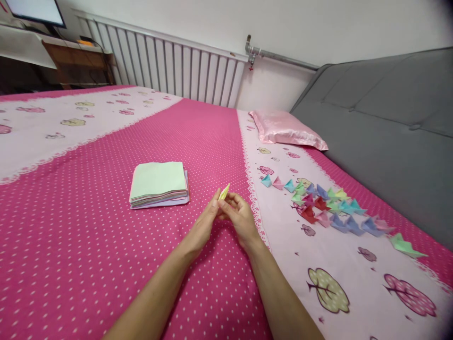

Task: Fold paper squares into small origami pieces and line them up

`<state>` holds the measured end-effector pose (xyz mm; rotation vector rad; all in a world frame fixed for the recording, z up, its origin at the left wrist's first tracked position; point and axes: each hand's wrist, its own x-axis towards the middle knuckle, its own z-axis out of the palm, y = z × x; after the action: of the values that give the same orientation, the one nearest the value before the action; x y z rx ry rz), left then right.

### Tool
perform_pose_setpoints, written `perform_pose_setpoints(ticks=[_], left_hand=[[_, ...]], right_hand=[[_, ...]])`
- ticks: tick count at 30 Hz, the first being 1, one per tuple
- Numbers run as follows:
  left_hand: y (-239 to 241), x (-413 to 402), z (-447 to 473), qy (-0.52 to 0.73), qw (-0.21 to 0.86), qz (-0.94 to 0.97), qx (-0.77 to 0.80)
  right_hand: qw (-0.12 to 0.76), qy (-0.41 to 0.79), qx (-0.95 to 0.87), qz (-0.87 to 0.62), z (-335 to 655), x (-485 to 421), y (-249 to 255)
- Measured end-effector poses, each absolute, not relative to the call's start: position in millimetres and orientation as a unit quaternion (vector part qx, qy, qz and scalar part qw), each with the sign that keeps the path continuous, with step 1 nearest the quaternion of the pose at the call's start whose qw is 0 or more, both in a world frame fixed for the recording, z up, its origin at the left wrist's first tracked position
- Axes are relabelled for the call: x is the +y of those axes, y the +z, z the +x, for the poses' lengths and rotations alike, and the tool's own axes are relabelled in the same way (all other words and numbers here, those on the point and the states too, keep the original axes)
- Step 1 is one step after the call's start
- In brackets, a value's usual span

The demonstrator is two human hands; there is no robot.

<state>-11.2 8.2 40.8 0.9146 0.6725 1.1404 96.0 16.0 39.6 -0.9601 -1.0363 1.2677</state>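
A small folded piece of yellow paper (224, 192) is pinched between my two hands above the pink dotted bedspread (198, 137). My left hand (208, 215) grips it from the left, thumb and fingers pressed together. From the other side, my right hand (240, 215) holds it with curled fingers and the thumb on its near end. Part of the paper is hidden behind the fingers. To the left lies a stack of coloured paper sheets (159, 182), pale green on top. Several folded paper boats (320, 204) in many colours stand in rows to the right.
A pink satin pillow (285, 128) lies at the far right against the grey headboard (382, 118). Behind the bed, a white radiator (170, 61) and a pipe (283, 55) run along the wall. A desk (78, 61) with a monitor (37, 12) stands at the far left.
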Motion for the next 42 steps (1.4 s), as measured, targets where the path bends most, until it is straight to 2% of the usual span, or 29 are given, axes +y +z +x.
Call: perform_pose_setpoints(ticks=[17, 42], left_hand=[[39.4, 14.9, -12.5, 0.481, 0.767, 0.356, 0.232], [41.7, 9.3, -15.3, 0.431, 0.723, 0.455, 0.292]], right_hand=[[0.582, 0.551, -0.422, -0.424, 95.9, 17.3, 40.1], [0.577, 0.513, -0.456, -0.442, 97.5, 16.4, 38.3]])
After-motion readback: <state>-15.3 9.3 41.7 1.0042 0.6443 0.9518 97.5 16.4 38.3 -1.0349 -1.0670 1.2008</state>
